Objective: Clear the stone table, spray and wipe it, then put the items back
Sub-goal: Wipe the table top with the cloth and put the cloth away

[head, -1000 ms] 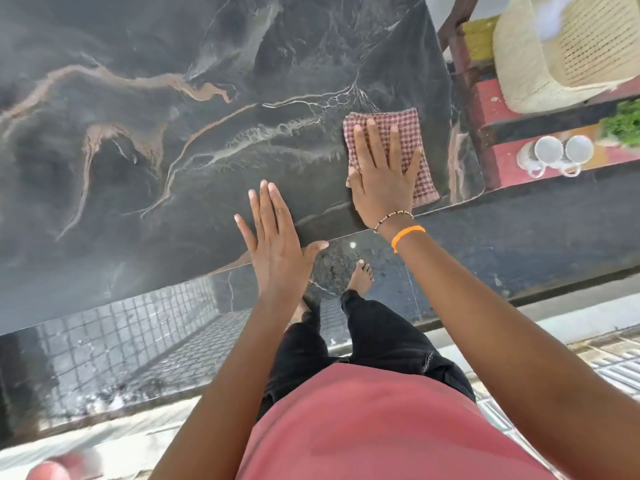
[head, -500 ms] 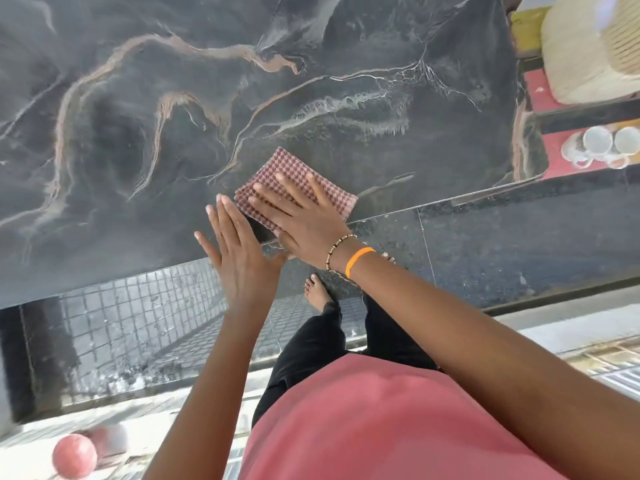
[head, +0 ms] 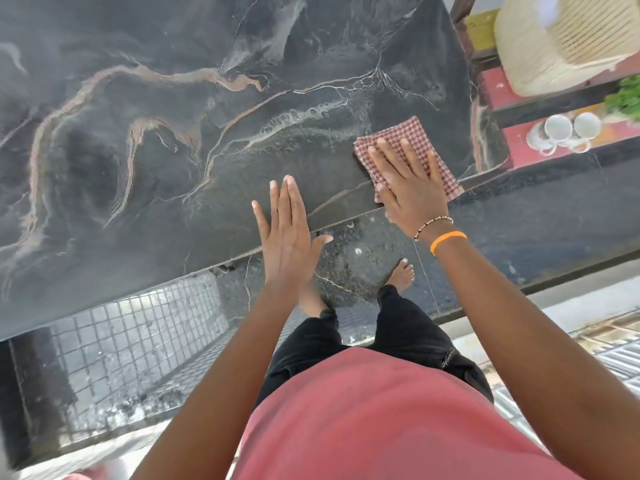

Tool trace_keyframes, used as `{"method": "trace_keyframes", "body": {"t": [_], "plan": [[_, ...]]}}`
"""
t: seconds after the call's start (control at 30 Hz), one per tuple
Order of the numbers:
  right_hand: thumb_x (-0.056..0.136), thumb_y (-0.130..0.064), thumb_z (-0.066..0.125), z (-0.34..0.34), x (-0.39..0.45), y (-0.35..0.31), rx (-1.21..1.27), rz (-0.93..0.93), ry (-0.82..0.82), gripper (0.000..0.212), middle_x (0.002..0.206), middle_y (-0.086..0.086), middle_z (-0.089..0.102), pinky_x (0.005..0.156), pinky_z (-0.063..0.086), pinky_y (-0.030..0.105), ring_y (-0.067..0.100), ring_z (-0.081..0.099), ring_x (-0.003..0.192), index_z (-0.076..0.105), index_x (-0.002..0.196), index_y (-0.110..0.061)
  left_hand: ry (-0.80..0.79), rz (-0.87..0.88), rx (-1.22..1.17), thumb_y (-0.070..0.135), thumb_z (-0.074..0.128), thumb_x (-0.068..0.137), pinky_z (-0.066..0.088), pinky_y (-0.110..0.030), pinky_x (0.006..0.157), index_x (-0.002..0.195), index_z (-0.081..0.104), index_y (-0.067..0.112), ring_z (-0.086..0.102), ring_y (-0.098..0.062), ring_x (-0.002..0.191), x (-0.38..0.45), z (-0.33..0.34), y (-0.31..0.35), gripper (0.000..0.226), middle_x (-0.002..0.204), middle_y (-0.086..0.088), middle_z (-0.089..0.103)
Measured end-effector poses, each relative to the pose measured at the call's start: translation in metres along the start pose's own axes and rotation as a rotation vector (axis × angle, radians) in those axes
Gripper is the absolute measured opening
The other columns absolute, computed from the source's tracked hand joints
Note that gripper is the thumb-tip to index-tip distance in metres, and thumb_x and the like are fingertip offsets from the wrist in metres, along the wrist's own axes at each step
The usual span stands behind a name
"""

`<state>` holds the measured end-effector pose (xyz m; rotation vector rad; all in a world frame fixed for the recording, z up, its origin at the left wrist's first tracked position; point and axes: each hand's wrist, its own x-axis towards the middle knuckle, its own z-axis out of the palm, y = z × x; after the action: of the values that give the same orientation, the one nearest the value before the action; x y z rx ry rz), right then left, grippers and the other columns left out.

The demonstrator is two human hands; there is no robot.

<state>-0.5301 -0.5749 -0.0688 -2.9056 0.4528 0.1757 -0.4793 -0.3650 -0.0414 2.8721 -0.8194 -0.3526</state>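
While pressing flat with fingers spread, right hand (head: 410, 188) on the red-and-white checked cloth (head: 410, 145), near the front right corner of the dark veined stone worktop (head: 173, 133). Left hand (head: 285, 237) flat at the front edge, fingers straight and held together, thumb out, well apart from the cloth. Off to the right, two white cups (head: 568, 128) and a woven basket (head: 540, 53).

right hand (head: 412, 187) presses a checked cloth (head: 412, 136) flat on the stone table (head: 138, 150); left hand (head: 285, 233) rests flat at its edge.
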Motion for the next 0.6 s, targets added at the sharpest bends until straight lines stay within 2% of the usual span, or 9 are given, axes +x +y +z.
{"method": "trace_keyframes", "body": {"t": [0.23,0.3,0.37,0.4,0.43,0.47,0.5,0.53,0.6], "plan": [[0.093,-0.030,0.033,-0.013,0.009,0.091,0.055,0.182,0.054,0.056,0.157,-0.011,0.015,0.116,0.002,0.051,0.022,0.010,0.147,0.015,0.146,-0.035,-0.031,0.092,0.036,0.044,0.057,0.085,-0.014,-0.045,0.112,0.146,-0.004,0.003,-0.005,-0.027,0.145,0.023,0.010,0.064,0.096,0.157,-0.010,0.007],[0.093,-0.029,0.035,-0.014,0.010,0.113,0.080,0.197,0.081,0.057,0.157,-0.011,0.016,0.116,0.007,0.051,0.022,0.011,0.146,0.017,0.146,-0.034,-0.052,0.116,0.041,0.045,0.056,0.086,-0.014,-0.045,0.112,0.146,-0.006,0.004,-0.006,-0.026,0.145,0.032,0.012,0.093,0.096,0.157,-0.010,0.007],[0.092,-0.023,0.037,-0.016,0.015,0.134,0.178,0.181,0.107,0.058,0.157,-0.009,0.018,0.114,0.019,0.050,0.023,0.014,0.145,0.020,0.146,-0.031,-0.058,0.150,0.021,0.047,0.055,0.086,-0.014,-0.045,0.112,0.146,-0.004,0.004,-0.006,-0.027,0.145,0.040,0.014,0.125,0.095,0.157,-0.009,0.010],[0.091,-0.017,0.037,-0.018,0.019,0.145,0.319,0.185,0.109,0.058,0.156,-0.005,0.023,0.113,0.026,0.046,0.023,0.021,0.143,0.023,0.146,-0.027,-0.057,0.172,0.001,0.047,0.055,0.086,-0.014,-0.044,0.112,0.146,-0.002,0.004,-0.005,-0.027,0.145,0.045,0.015,0.143,0.094,0.156,-0.009,0.012],[0.091,-0.011,0.036,-0.019,0.024,0.151,0.545,0.215,0.106,0.056,0.150,0.004,0.035,0.108,0.036,0.040,0.022,0.035,0.136,0.026,0.145,-0.022,-0.053,0.189,-0.028,0.046,0.056,0.086,-0.014,-0.044,0.112,0.146,-0.001,0.004,-0.005,-0.027,0.145,0.048,0.015,0.156,0.093,0.156,-0.009,0.014],[0.092,-0.007,0.035,-0.022,0.026,0.159,0.840,0.310,0.114,0.053,0.132,0.014,0.053,0.094,0.046,0.035,0.022,0.053,0.115,0.030,0.144,-0.017,-0.055,0.207,-0.064,0.044,0.056,0.086,-0.013,-0.043,0.113,0.147,0.000,0.004,-0.005,-0.026,0.145,0.052,0.015,0.172,0.091,0.156,-0.009,0.015],[0.093,-0.006,0.033,-0.025,0.027,0.168,1.155,0.448,0.116,0.047,0.101,0.020,0.062,0.074,0.048,0.033,0.024,0.059,0.085,0.037,0.140,-0.013,-0.052,0.223,-0.109,0.041,0.057,0.087,-0.012,-0.041,0.114,0.147,0.001,0.005,-0.005,-0.026,0.145,0.057,0.015,0.187,0.089,0.156,-0.009,0.015],[0.095,-0.008,0.033,-0.027,0.025,0.177,1.425,0.583,0.114,0.040,0.078,0.014,0.060,0.063,0.045,0.031,0.022,0.053,0.065,0.045,0.133,-0.009,-0.047,0.230,-0.169,0.037,0.057,0.088,-0.011,-0.039,0.114,0.147,0.001,0.006,-0.006,-0.024,0.145,0.061,0.014,0.202,0.087,0.156,-0.008,0.015],[0.097,-0.018,0.034,-0.025,0.018,0.197,1.847,0.769,0.072,0.029,0.070,0.002,0.065,0.067,0.046,0.030,0.015,0.058,0.064,0.059,0.107,-0.008,-0.051,0.222,-0.328,0.029,0.056,0.089,-0.008,-0.034,0.115,0.147,0.002,0.009,-0.006,-0.021,0.145,0.070,0.012,0.229,0.082,0.156,-0.006,0.015]]}}
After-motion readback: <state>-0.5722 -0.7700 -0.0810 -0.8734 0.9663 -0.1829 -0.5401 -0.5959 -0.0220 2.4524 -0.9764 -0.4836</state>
